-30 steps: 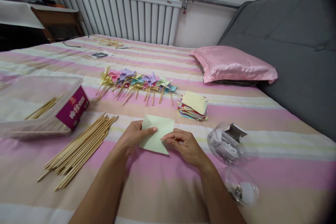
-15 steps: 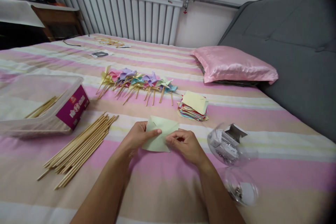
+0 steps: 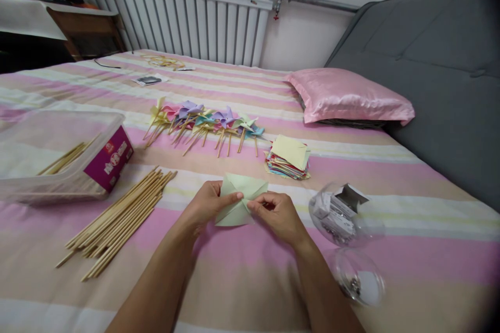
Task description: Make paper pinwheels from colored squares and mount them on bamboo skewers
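A pale green paper square, partly folded toward its centre, is held just above the striped bedsheet. My left hand pinches its left side with thumb on top. My right hand pinches a folded corner at the paper's middle. Beyond my hands lies a row of finished paper pinwheels on wooden sticks. A stack of coloured paper squares sits to the right of them.
A bundle of loose bamboo sticks lies at the left, beside a clear plastic box with more sticks. A clear round container with small items and its lid sit at the right. A pink pillow lies behind.
My right hand has folded another corner of the green paper toward the centre, so the sheet looks smaller and more creased. Both hands stayed in the same spot.
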Action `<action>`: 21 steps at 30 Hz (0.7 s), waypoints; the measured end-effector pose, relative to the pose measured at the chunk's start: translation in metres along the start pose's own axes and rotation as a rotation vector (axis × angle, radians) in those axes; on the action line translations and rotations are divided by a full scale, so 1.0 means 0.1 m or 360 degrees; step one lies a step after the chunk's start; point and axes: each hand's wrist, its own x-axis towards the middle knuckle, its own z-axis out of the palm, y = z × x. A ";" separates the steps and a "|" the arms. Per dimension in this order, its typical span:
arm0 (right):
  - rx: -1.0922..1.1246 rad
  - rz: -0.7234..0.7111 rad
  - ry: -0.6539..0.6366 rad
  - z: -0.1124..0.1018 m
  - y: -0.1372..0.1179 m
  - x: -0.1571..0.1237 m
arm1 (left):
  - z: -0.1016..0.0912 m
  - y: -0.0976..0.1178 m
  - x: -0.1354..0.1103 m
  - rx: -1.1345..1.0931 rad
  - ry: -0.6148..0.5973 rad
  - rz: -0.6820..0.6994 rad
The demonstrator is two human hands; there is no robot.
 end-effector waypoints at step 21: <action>-0.0055 0.0042 0.0033 0.00 0.03 0.00 | 0.01 0.04 -0.01 0.0062 -0.0157 0.0087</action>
